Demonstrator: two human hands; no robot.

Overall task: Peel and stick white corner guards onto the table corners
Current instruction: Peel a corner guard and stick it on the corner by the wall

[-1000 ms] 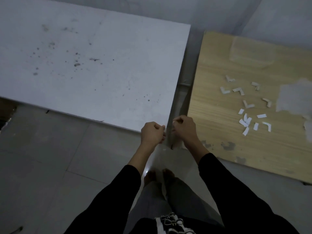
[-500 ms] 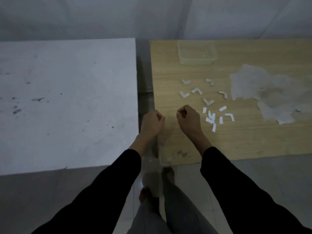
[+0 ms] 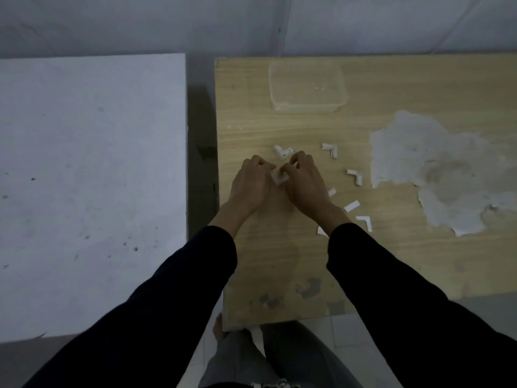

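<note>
Left grip (image 3: 253, 183) and right grip (image 3: 305, 183), frame centre, both pinch small white L-shaped plastic corner guard (image 3: 279, 179) over light wooden bench (image 3: 279, 261); peeling seemingly underway. Three spare white guards (image 3: 330, 149) loose nearby; bench's left corners look bare, sticking mostly left

Dim room, grey wall (image 3: 251, 21), pale tiled floor (image 3: 500, 306).

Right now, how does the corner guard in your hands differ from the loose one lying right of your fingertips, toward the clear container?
1. The held guard is pinched between the left hand and right hand; the loose guard lies untouched on the wooden table.
2. Fingers hide most of the held guard; the loose guard shows its whole L shape.
Both are small and white.
</note>
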